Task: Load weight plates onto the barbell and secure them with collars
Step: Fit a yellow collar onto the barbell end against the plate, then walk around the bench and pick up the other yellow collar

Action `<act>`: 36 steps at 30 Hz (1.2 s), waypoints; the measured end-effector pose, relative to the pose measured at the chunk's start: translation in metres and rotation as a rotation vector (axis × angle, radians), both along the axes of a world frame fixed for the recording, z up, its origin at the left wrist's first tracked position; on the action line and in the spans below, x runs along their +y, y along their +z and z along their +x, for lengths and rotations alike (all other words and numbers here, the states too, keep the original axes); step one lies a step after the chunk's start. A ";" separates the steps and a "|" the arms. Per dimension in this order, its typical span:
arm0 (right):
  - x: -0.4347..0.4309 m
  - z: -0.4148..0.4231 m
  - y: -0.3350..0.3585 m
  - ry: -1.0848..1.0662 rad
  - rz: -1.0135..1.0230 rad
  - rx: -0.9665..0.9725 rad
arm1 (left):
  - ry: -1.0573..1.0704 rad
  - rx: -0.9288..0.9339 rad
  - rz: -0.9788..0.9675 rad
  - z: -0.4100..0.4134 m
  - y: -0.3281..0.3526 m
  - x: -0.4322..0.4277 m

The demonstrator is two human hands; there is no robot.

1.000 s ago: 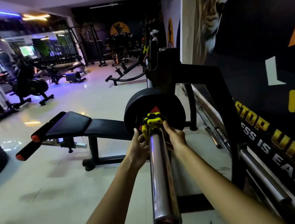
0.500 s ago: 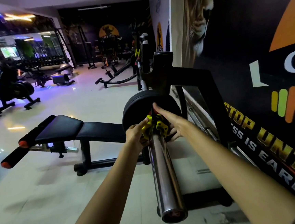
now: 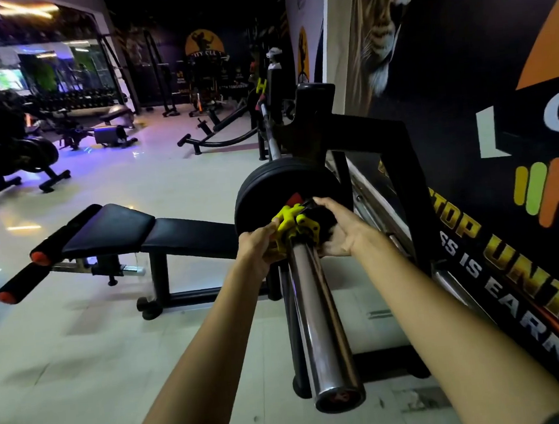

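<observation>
A chrome barbell sleeve point(image 3: 321, 316) points toward me, its end cap low in the middle of the view. A black weight plate point(image 3: 269, 189) sits on it, against the rack. A yellow and black collar point(image 3: 294, 225) is on the sleeve right at the plate. My left hand point(image 3: 258, 251) grips the collar's left side. My right hand point(image 3: 339, 230) wraps around its right side, fingers over the top. A small red part shows just above the collar.
The black bench rack upright point(image 3: 402, 167) stands right of the plate, close to a painted wall point(image 3: 497, 91). A padded bench point(image 3: 145, 233) extends to the left. Exercise bikes point(image 3: 20, 156) and other machines stand farther back on the pale tiled floor point(image 3: 82, 364).
Both hands stay on the collar at the plate. My right hand has shifted lower around the collar's side. The camera has turned slightly.
</observation>
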State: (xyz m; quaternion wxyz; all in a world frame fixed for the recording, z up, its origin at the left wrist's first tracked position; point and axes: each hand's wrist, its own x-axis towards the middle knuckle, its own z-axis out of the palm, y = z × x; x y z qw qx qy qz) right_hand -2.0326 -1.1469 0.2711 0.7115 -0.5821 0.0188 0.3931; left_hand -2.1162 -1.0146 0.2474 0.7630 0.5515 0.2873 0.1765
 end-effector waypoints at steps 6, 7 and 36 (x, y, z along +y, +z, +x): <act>-0.003 0.006 -0.027 -0.066 0.158 0.112 | -0.074 -0.001 -0.064 0.000 -0.004 0.005; -0.002 0.008 -0.030 -0.077 0.163 0.109 | -0.082 -0.011 -0.082 0.000 -0.005 0.005; 0.093 -0.200 -0.196 0.508 -0.515 -0.979 | 0.237 0.615 0.915 -0.256 -0.161 0.097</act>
